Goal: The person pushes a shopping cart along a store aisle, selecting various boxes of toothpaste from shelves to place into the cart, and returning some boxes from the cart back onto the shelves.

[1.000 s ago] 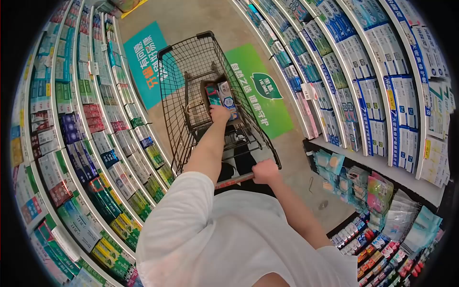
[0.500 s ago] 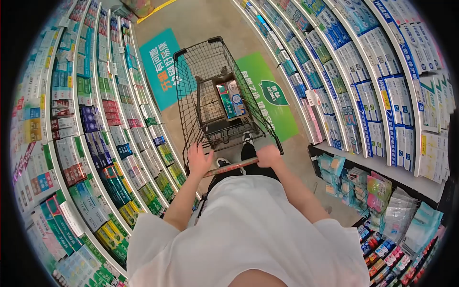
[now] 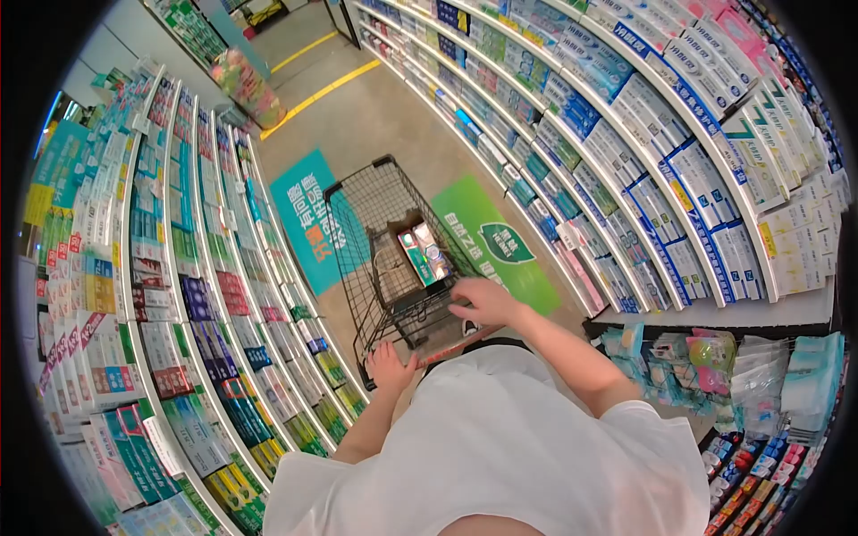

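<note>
A black wire shopping cart (image 3: pixel 357 210) stands in front of me. Its reddish handle bar (image 3: pixel 458 347) runs close to my body. My left hand (image 3: pixel 388 368) rests at the left end of the bar, fingers stretched forward and thumb apart. Above the bar's right part hovers my right hand (image 3: pixel 487 302), off the handle, with loosely bent fingers apart and nothing visible in them. Inside the cart sits an open brown carton (image 3: pixel 404 223). Several small packages (image 3: pixel 422 255), one green and red, others white and blue, stand in it.
Shelves of boxed goods (image 3: pixel 241 366) line my left side, and more shelves (image 3: pixel 608 134) curve along the right. Hanging plastic packs (image 3: pixel 760 384) are at the right. A turquoise floor sticker (image 3: pixel 308 214) and a green one (image 3: pixel 500 246) flank the cart. Yellow lines (image 3: pixel 331 94) cross the floor ahead.
My right hand has let go of the handle and risen forward and inward. My left hand's fingers still lie at the handle's left end. The view has tilted up, showing more aisle ahead.
</note>
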`<state>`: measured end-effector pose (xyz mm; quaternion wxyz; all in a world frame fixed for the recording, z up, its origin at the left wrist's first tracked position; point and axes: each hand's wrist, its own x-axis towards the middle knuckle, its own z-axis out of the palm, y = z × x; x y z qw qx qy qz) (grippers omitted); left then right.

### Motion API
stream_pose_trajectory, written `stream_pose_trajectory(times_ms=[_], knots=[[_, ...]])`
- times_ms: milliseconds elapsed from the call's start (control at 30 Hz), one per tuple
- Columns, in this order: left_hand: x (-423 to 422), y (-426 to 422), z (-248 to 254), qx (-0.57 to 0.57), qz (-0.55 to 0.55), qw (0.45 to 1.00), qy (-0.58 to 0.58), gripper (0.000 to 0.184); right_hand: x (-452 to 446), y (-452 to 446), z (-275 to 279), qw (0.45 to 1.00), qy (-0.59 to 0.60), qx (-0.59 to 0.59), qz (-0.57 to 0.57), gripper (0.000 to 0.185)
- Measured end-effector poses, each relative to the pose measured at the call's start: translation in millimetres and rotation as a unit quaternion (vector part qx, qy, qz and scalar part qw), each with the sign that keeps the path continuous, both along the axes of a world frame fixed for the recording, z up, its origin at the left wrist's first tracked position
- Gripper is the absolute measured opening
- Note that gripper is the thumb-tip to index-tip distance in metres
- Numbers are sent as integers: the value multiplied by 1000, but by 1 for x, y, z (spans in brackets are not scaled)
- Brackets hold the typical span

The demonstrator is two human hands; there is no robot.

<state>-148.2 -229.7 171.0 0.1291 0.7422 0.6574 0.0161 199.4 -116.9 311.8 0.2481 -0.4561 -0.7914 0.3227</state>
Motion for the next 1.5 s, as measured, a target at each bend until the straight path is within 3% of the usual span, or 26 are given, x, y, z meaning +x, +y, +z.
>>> stream_pose_trajectory(times_ms=[33,100,167,233,267,300,333,367,433,567,633,1067,1300,1400,1500], knots=[[2,1,2,5,-1,1000,-3,90,-6,16,63,993,82,79,-20,26],[1,4,0,-2,-1,1000,-5,89,-9,32,197,963,135,232,-34,17],[-3,10,-16,22,-9,1000,4,86,-3,22,309,907,232,352,-6,25],[-10,13,-30,4,-27,999,17,84,13,3,387,876,222,424,59,33],[-9,15,-29,6,-23,1000,20,84,14,-9,410,862,260,431,66,15],[0,18,-14,27,-12,999,14,83,15,-25,433,861,263,429,69,15],[8,21,-4,48,0,999,8,81,17,-43,454,914,220,341,27,8],[12,25,-2,47,8,999,8,81,21,-50,463,953,172,249,-13,20],[17,31,0,1,20,1000,20,81,32,-37,456,954,172,246,11,19],[30,38,-23,33,37,999,0,81,44,-28,446,950,179,249,57,13],[54,46,5,15,44,999,18,80,50,-22,440,948,182,252,70,11],[90,116,-5,57,95,994,26,77,73,22,439,923,150,309,175,20],[82,166,3,0,104,994,11,79,70,65,442,902,132,332,241,31],[70,191,-16,10,85,995,42,80,55,97,445,883,132,351,281,36],[66,225,0,-20,87,996,31,78,38,135,454,861,124,375,321,41]])
